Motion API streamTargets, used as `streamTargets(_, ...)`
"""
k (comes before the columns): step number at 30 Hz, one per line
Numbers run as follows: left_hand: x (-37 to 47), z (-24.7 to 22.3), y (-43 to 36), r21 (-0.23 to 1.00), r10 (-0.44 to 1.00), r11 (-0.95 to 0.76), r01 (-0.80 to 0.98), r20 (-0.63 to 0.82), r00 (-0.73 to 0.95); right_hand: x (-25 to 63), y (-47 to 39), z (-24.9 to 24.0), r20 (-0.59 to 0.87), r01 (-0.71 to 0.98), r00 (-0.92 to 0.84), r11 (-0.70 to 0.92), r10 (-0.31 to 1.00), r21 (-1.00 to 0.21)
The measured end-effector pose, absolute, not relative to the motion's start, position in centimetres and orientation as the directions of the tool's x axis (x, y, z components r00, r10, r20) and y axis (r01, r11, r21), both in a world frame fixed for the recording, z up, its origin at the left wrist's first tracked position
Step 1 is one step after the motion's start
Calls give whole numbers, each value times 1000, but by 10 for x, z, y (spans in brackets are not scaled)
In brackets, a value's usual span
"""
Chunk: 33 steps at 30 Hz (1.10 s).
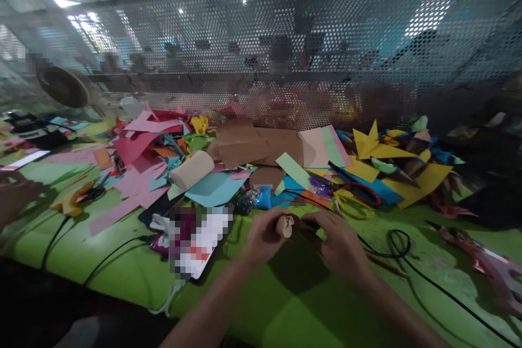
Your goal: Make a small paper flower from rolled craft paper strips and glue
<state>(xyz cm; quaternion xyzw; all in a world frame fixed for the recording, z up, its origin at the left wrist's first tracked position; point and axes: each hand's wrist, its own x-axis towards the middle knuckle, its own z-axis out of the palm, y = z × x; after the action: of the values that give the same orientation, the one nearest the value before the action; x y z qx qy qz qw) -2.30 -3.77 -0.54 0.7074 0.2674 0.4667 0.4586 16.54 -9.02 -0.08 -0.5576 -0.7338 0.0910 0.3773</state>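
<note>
Just above the green table, my left hand (265, 235) is closed around a small brown paper roll (287, 226) with a pale, crumpled end facing me. To its right, my right hand (341, 240) has its fingers curled in on a dark brown stretch of paper beside the roll; the fingertips are partly hidden. A dark shadow falls on the table below both hands. Beyond them lie a blue plastic packet (263, 197) and yellow-handled scissors (354, 204). Left of my left hand is a phone (206, 247), partly blurred out.
Coloured paper pieces (141, 141), brown sheets (261, 144) and yellow paper shapes (383, 152) pile along the back. A yellow glue gun (73, 199) lies left, near another person's hand (18, 198). Black cable (402, 244) and red-handled pliers (477, 253) are right. Perforated metal screen (261, 38) stands behind.
</note>
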Motion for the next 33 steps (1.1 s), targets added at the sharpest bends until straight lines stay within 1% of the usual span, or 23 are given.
streamTargets(2, -19, -5, -36, 938, 865, -320, -136, 347, 361, 166, -89, 1, 328, 624, 1, 256, 945, -739)
streamTargets(4, -15, -3, -33, 966, 931, -147, -214, 208, 301, 166, -87, 5, 174, 427, 61, 131, 983, -894)
streamTargets(6, -13, 0, -31, 964, 952, 39, -263, 45, 304, 167, -86, 8, 27, 188, 64, 14, 998, -982)
streamTargets(8, -13, 2, -30, 939, 932, 185, -290, -74, 354, 167, -85, 10, -79, -28, 38, -78, 996, -997)
streamTargets(9, -13, 3, -30, 926, 918, 233, -298, -108, 382, 166, -85, 11, -117, -111, 24, -114, 993, -987)
streamTargets(12, -14, 0, -31, 904, 885, 282, -320, -116, 451, 164, -87, 10, -210, -275, -44, -214, 977, -937)
streamTargets(15, -15, -5, -32, 915, 863, 261, -308, -79, 499, 162, -89, 6, -271, -340, -149, -307, 951, -889)
streamTargets(18, -16, -7, -31, 928, 846, 248, -277, -68, 528, 160, -90, 1, -276, -334, -220, -338, 936, -880)
streamTargets(20, -16, -6, -31, 935, 844, 236, -263, -63, 532, 158, -89, -3, -270, -346, -213, -331, 939, -878)
streamTargets(24, -16, 3, -33, 937, 856, 230, -264, -65, 514, 154, -87, -9, -248, -403, -139, -284, 959, -870)
streamTargets(29, -14, 6, -34, 920, 853, 234, -316, -38, 521, 150, -88, -10, -242, -421, -150, -283, 959, -862)
streamTargets(31, -13, 2, -33, 917, 877, 233, -324, -54, 477, 150, -88, -9, -241, -419, -145, -280, 960, -864)
streamTargets(33, -11, -3, -32, 913, 913, 232, -335, -86, 398, 151, -89, -6, -241, -387, -115, -267, 964, -883)
